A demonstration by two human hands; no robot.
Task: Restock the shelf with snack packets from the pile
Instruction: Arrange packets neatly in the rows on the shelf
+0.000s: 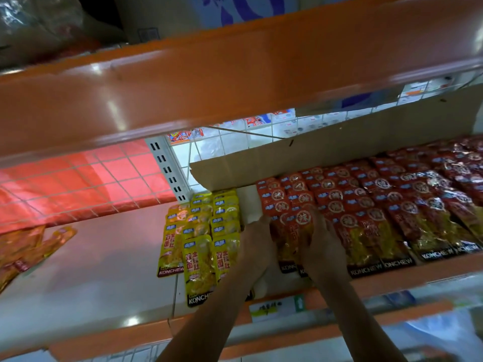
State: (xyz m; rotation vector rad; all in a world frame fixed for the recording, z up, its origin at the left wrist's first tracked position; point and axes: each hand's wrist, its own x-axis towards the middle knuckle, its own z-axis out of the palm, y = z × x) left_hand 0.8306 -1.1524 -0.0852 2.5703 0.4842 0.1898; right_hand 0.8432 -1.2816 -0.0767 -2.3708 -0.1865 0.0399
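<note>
Few loose orange packets (31, 246) far left of the left hand (257, 244), then bare shelf (104, 257), then yellow packets (201, 236) just beside it. Left hand grips the left edge of the red packets (290, 236) in the cardboard box (339, 147); right hand (322, 249) lies on them, grip unclear. Box packed full rightward.

Left hand (257, 248), right hand (324, 244) on red snack packets (371, 205) on shelf (104, 257)

White shelf (104, 257): yellow packets (198, 239) centre, red packets (379, 205) in rows right.
</note>
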